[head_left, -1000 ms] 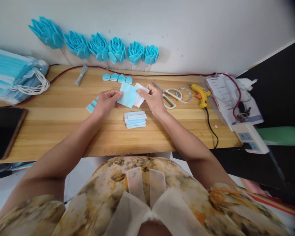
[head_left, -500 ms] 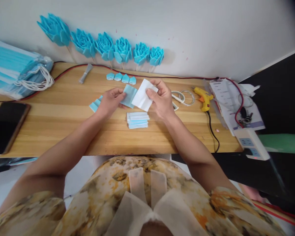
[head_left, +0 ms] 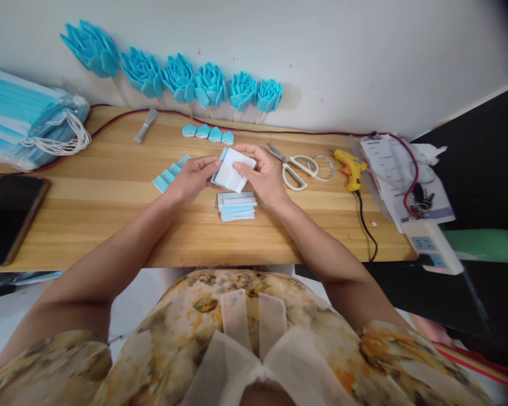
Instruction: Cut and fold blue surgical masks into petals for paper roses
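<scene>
Between thumb and fingers, my left hand (head_left: 198,177) pinches a light blue fabric square (head_left: 214,179), most of which lies hidden behind a white square. That white fabric square (head_left: 232,171) is gripped by my right hand (head_left: 263,173), thumb on its face, and overlaps the blue one. Just below both hands rests a small stack of folded blue and white strips (head_left: 237,206). Pleated blue fabric (head_left: 169,173) lies beside my left wrist. Behind the hands stand several folded blue petal pieces (head_left: 202,131) in a row.
Blue flowers on sticks (head_left: 179,78) line the wall. Scissors (head_left: 294,163), a tape roll (head_left: 325,167) and a yellow glue gun (head_left: 349,169) lie right, near a power strip (head_left: 432,248). Bagged face masks (head_left: 21,121), a phone (head_left: 12,220) and a grey bundle of ties (head_left: 146,125) are left.
My right hand has moved left, bringing the white square over the blue one. The scissors' blades and handles now show more fully. My left hand has shifted slightly.
</scene>
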`<state>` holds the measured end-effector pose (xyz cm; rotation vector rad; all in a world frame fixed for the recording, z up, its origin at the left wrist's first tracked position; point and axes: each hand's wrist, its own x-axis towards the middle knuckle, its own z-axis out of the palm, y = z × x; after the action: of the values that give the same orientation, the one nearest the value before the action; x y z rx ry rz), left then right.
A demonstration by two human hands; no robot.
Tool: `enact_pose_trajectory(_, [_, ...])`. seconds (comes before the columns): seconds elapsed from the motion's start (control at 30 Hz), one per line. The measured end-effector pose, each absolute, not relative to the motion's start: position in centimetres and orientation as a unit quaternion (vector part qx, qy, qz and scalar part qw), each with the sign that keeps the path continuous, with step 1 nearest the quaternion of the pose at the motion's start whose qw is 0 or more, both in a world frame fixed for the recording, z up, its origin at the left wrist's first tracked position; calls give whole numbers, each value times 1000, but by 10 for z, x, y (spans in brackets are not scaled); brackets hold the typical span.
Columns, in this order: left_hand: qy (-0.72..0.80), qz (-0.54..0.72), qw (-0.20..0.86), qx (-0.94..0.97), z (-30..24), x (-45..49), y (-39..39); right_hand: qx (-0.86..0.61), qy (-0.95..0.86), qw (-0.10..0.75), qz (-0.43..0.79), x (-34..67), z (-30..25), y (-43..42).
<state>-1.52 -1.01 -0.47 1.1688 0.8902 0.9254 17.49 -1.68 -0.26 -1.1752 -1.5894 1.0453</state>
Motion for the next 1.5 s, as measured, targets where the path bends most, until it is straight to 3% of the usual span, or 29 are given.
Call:
enact_pose_trajectory(0.57, [378,402,646,528,-7,-17,-11,-461,-645,468,391,176,-10,-13])
enact_pose_trajectory(0.83, [381,387,693,474,-9,-20,-9,-488,-673,524,186,192,-1,-6])
enact_pose_trajectory(0.97, [388,370,718,443,-9,-19,-8,-468,-746,473,38,191,7,-17])
enact_pose_trajectory(1.07, [384,376,726,429,-6,-19,-9,-424,-812,401,-7,186,2,-20])
enact_pose_trajectory(1.5, [353,420,733,403,0,-17,-9,-385,-871,304,18,175,-3,-24])
